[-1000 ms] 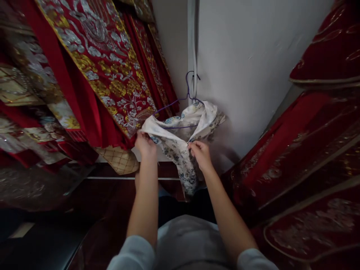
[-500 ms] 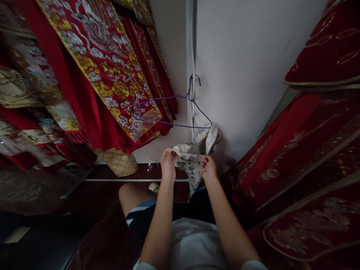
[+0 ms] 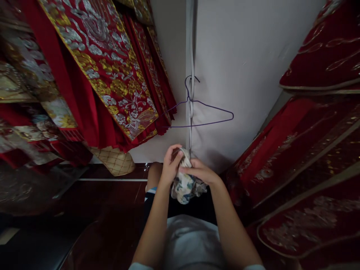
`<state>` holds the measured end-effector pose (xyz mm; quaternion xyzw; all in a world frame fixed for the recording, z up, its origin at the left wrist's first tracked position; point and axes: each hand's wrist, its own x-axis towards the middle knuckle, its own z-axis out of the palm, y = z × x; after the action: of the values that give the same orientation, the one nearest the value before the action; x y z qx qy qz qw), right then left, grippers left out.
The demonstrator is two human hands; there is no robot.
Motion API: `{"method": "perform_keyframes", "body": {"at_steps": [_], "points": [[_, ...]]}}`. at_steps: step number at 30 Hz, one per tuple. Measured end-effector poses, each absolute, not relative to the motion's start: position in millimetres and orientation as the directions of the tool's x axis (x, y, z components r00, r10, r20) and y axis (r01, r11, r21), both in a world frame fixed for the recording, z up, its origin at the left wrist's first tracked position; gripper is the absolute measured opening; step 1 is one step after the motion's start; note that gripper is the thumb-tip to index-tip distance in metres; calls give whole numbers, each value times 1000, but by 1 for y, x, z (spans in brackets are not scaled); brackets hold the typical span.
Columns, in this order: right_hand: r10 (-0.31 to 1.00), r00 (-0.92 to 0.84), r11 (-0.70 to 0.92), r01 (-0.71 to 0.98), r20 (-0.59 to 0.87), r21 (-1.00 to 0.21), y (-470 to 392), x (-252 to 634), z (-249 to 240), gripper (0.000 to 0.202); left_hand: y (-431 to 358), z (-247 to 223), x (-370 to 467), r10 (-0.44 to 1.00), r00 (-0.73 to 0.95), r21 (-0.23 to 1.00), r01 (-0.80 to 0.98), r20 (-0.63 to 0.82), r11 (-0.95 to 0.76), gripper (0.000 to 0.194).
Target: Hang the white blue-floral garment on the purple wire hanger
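A pale floral-print garment is bunched up in front of my lap, its exact kind hidden by the folds. My left hand grips its upper part, fingers curled and thumb pressed on the cloth. From the other side my right hand holds the same bunch, thumb laid across it. Above my hands a purple wire hanger with nothing on it hangs at the white wall, beside a pale vertical strap.
Red embroidered garments with gold and silver patterns hang at the left, touching the hanger's left end. More red garments fill the right side. A cream quilted piece hangs low at the left above the dark red floor.
The floral garment has come off the hanger's end and is now gathered in both hands, lower and closer together. The hanger has swung round flatter to the wall. My knee has shifted inward.
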<state>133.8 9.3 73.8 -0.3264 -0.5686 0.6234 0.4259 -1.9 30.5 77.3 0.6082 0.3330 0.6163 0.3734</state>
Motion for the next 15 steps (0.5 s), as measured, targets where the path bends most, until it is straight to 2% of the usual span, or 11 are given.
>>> {"method": "perform_keyframes", "body": {"at_steps": [3,5,7,9,11,15], "points": [[898,-437,47,-19,50,-999,0,153,86,26,23,53,-8,869,236,896,-16,435,-444,30],[938,-344,59,37,43,-998,0,171,92,23,18,33,-12,844,405,901,98,351,-422,36],[976,-191,113,44,103,-993,6,193,95,18,16,16,-20,813,519,862,252,263,-440,41],[976,31,216,4,216,-976,19,217,94,10,19,7,-33,807,547,773,405,223,-488,42],[922,267,308,-64,281,-949,39,241,94,7,26,8,-47,811,529,661,520,249,-542,38],[834,499,360,-171,234,-917,93,277,103,4,30,36,-61,770,549,501,590,326,-633,25]]}}
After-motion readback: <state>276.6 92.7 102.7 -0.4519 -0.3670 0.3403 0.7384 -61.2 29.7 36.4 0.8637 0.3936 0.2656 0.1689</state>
